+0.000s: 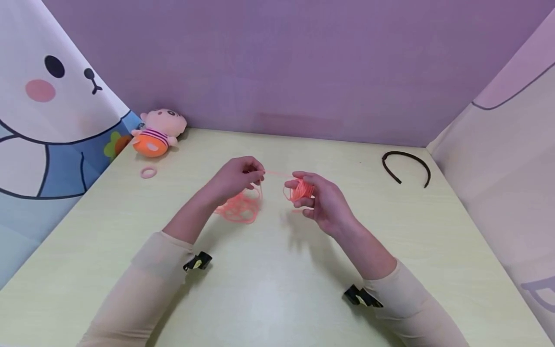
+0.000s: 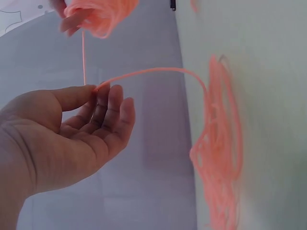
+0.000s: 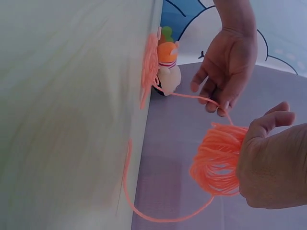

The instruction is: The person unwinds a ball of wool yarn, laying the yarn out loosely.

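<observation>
A coil of coral-orange cord point(image 1: 302, 191) is held in my right hand point(image 1: 330, 207), raised above the table. In the right wrist view many loops of this coil point(image 3: 216, 158) hang beside the fingers, and a loose tail point(image 3: 165, 220) droops from it toward the tabletop. My left hand point(image 1: 238, 177) pinches a single strand between thumb and forefinger. From that pinch the strand point(image 2: 84, 60) runs taut to the coil. Its other side sags down to a tangled heap of the same cord point(image 1: 238, 208) lying on the table under the left hand.
A stuffed toy in orange and stripes point(image 1: 157, 132) leans at the back left corner, with a pink ring point(image 1: 149, 172) before it. A black headband point(image 1: 407, 154) lies at the back right. Printed and purple cloth walls surround the pale table point(image 1: 269, 289).
</observation>
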`<control>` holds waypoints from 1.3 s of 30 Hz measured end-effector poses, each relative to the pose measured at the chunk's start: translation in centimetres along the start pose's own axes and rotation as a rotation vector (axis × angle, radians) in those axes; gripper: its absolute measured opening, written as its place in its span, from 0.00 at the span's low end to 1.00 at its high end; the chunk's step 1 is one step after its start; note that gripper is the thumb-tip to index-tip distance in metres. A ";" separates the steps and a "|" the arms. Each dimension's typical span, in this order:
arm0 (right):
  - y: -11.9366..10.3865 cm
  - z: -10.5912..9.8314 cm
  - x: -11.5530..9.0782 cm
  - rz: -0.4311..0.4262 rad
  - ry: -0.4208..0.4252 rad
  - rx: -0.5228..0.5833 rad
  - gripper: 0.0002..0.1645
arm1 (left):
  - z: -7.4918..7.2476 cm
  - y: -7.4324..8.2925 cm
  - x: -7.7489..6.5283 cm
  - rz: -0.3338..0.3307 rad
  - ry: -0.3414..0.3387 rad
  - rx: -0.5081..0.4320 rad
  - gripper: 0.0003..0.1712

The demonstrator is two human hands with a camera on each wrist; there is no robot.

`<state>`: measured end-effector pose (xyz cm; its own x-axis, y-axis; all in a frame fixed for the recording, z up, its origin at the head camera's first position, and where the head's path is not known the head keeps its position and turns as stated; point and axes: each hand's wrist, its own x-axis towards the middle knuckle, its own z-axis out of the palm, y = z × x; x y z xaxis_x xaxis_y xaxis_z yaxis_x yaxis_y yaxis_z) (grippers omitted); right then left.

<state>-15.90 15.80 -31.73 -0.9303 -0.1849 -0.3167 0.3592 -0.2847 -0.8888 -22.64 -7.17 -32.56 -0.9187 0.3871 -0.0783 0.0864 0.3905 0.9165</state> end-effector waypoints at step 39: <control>-0.1 -0.4 0.1 -0.036 0.074 0.067 0.19 | -4.3 -1.3 -0.6 -0.133 0.321 0.210 0.12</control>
<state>-16.10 16.16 -31.83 -0.9449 -0.1043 -0.3103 0.3268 -0.3525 -0.8769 -23.86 -11.46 -31.99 -0.9979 0.0543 -0.0341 0.0048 0.5943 0.8042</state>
